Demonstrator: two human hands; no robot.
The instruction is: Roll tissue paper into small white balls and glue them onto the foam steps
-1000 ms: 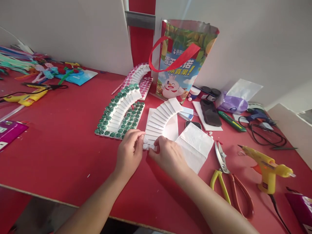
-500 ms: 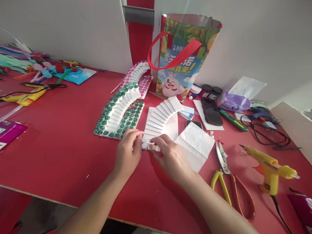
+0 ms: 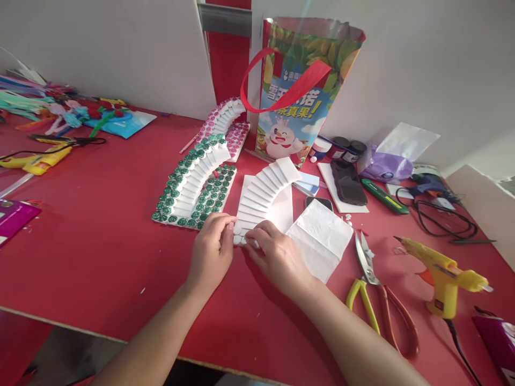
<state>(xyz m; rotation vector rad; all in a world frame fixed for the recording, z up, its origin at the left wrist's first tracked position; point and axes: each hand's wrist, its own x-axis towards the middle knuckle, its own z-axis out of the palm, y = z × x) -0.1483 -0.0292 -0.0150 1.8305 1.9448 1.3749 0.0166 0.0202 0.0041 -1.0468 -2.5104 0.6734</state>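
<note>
A curved white model staircase (image 3: 263, 187) stands on a white base board (image 3: 282, 209) on the red table. Small rounded white pieces (image 3: 238, 236) sit along its near edge. My left hand (image 3: 213, 246) is closed at the near left corner, thumb and forefinger gripping the edge there. With curled fingers, my right hand (image 3: 277, 254) pinches a small white piece (image 3: 254, 243) at the front edge; the fingers partly hide it. Left of this model is a like staircase (image 3: 191, 187) covered with green rosettes, and behind that a pink one (image 3: 223, 123).
A folded white paper (image 3: 322, 238) lies by my right wrist. Farther right are pliers-like shears (image 3: 370, 279) and a yellow glue gun (image 3: 442, 268). A tall printed bag (image 3: 298, 96) stands behind. A phone (image 3: 348, 182) and green cutter (image 3: 384, 195) lie at right.
My right hand's fingers have shifted slightly left along the model's front edge. My left hand stays at the corner. The whole view has shifted slightly.
</note>
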